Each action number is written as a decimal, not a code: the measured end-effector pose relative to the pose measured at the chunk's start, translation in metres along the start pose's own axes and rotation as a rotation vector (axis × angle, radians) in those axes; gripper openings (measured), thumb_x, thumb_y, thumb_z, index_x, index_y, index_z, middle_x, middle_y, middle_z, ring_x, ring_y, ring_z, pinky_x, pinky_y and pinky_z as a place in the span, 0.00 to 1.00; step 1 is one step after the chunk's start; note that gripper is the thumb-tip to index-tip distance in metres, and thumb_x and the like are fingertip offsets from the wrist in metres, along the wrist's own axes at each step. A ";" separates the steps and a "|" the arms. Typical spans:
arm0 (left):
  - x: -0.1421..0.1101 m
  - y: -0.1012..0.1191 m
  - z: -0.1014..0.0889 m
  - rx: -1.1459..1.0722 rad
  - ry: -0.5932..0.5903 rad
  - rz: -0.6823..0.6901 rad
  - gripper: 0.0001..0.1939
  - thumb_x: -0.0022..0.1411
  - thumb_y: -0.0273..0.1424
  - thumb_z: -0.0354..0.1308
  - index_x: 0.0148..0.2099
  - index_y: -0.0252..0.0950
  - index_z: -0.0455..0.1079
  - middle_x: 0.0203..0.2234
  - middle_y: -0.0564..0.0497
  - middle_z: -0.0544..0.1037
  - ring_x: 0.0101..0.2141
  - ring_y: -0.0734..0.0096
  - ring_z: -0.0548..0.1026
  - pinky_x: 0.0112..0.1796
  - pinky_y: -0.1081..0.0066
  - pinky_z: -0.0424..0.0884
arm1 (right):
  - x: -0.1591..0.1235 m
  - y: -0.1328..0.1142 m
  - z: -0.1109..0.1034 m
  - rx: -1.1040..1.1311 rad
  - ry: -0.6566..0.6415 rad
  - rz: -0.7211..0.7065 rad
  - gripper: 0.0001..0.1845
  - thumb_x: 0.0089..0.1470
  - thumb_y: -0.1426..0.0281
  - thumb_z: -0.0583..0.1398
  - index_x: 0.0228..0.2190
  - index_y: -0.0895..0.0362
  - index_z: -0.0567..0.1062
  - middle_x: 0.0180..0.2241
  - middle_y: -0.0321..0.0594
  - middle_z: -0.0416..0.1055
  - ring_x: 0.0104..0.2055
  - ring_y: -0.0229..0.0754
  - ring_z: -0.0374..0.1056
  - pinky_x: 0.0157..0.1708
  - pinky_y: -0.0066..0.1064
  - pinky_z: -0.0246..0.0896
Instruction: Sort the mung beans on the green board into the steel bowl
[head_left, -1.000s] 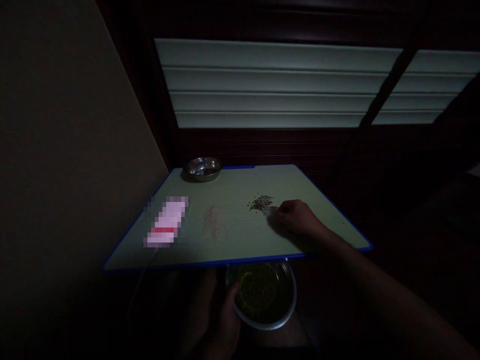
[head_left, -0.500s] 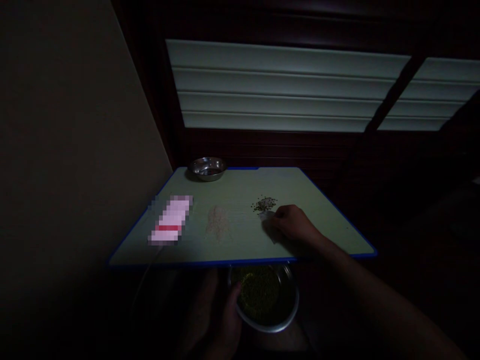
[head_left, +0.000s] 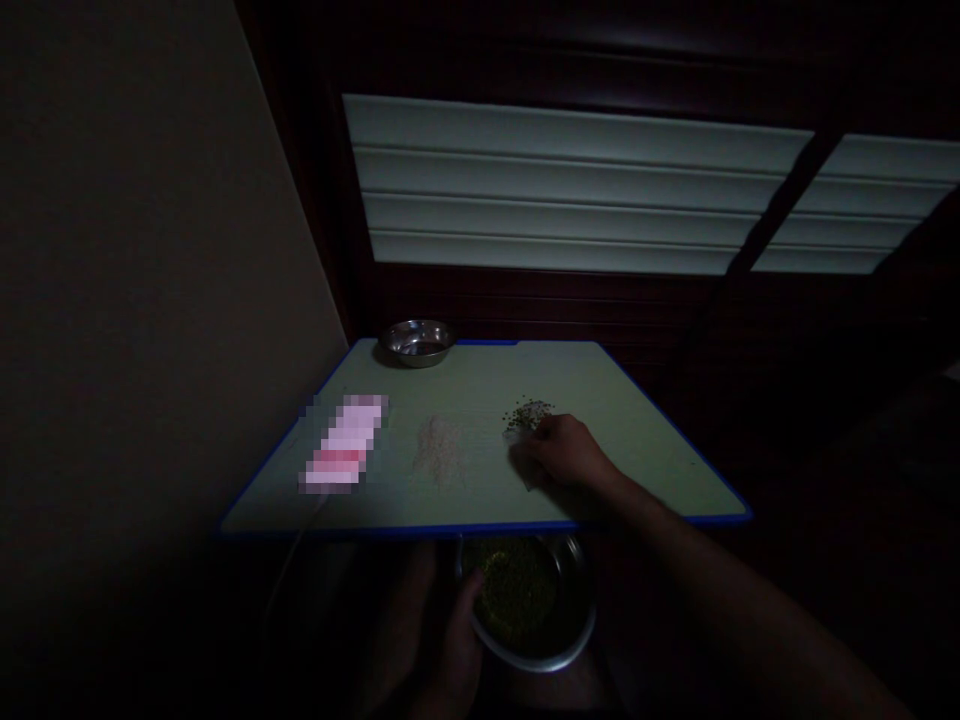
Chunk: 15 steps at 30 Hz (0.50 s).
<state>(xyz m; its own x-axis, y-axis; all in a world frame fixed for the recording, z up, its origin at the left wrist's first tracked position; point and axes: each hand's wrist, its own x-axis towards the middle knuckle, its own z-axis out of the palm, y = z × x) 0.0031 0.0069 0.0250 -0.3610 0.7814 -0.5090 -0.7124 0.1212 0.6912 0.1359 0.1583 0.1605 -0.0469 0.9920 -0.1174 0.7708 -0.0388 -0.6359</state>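
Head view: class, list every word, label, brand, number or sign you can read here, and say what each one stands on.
There is no readable text in this view.
Pixelated pink rectangle: any writing is blocked out, so unreadable.
Far metal bowl, near metal bowl, blue-edged tabletop and slatted panels: no lettering shows in this dim light.

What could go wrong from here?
1. The right hand is close beside loose dark grains; a quick sweep might scatter them, perhaps into the pale pile.
2. The left hand grips only one side of the lower bowl, partly hidden under the table edge; a bump could tip it and spill its green contents.
3. A cord hangs over the near edge; a snag might drag the pixelated item.
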 end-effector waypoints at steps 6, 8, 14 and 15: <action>-0.015 0.016 0.005 0.012 -0.018 -0.003 0.37 0.55 0.24 0.66 0.66 0.46 0.68 0.48 0.48 0.85 0.49 0.50 0.82 0.56 0.52 0.74 | 0.016 -0.014 0.014 -0.007 0.006 -0.028 0.09 0.50 0.74 0.62 0.20 0.59 0.76 0.24 0.50 0.77 0.27 0.46 0.72 0.26 0.32 0.60; -0.017 0.019 0.006 0.003 -0.030 0.028 0.38 0.54 0.23 0.67 0.66 0.48 0.68 0.49 0.49 0.84 0.51 0.50 0.81 0.57 0.53 0.73 | 0.021 -0.020 0.018 -0.049 0.039 -0.043 0.07 0.50 0.74 0.63 0.22 0.60 0.78 0.27 0.55 0.79 0.30 0.48 0.74 0.27 0.33 0.61; -0.007 0.009 -0.001 -0.010 -0.010 0.015 0.35 0.53 0.26 0.68 0.63 0.47 0.71 0.52 0.47 0.83 0.56 0.48 0.77 0.58 0.52 0.71 | 0.029 -0.039 0.035 -0.021 -0.008 -0.009 0.06 0.52 0.72 0.63 0.30 0.62 0.80 0.25 0.55 0.79 0.28 0.48 0.76 0.26 0.31 0.63; -0.005 0.008 -0.002 -0.007 -0.024 0.011 0.35 0.52 0.26 0.69 0.63 0.46 0.71 0.52 0.47 0.83 0.56 0.48 0.77 0.58 0.52 0.71 | 0.030 -0.043 0.038 -0.027 -0.001 -0.013 0.06 0.52 0.72 0.63 0.30 0.62 0.80 0.26 0.56 0.79 0.29 0.48 0.76 0.27 0.31 0.64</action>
<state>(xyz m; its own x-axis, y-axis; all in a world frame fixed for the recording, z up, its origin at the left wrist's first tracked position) -0.0017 0.0026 0.0319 -0.3542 0.7974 -0.4885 -0.7127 0.1081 0.6931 0.0777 0.1848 0.1555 -0.0574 0.9923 -0.1098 0.7869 -0.0227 -0.6167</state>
